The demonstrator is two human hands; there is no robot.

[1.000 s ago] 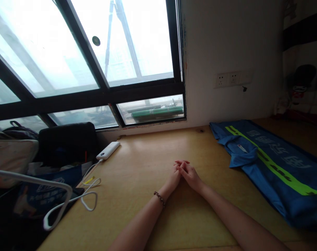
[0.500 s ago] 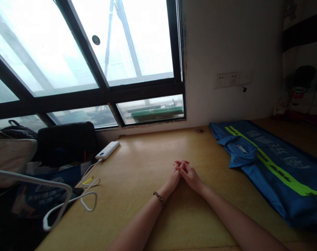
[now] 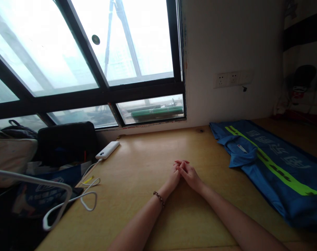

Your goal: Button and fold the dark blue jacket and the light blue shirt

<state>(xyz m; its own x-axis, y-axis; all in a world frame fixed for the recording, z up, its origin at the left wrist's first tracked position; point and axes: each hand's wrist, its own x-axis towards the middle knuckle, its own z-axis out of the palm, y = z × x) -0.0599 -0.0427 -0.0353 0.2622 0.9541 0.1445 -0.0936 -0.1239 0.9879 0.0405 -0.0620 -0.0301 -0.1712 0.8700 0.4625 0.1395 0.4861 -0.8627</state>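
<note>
My left hand (image 3: pixel 174 174) and my right hand (image 3: pixel 190 176) are clasped together on the wooden table (image 3: pixel 137 195), their fingers folded over each other. Both are closed, and no object shows between them. A dark beaded bracelet (image 3: pixel 159 199) circles my left wrist. To the right of my hands lies a blue shirt (image 3: pixel 243 157) with a collar and a small label, spread flat with a yellow-green reflective stripe and pale lettering. Left of them a white power bank (image 3: pixel 107 150) rests near the table's edge, with a white cable (image 3: pixel 89 195) plugged into it.
The cable loops over the table's left edge. Bags (image 3: pixel 12 157) and a black chair back (image 3: pixel 66 143) stand beyond that edge. A dark-framed window (image 3: pixel 145 89) rises behind the table, and wall sockets (image 3: pixel 227 79) are at the back right. Dim items (image 3: pixel 302 87) stand far right.
</note>
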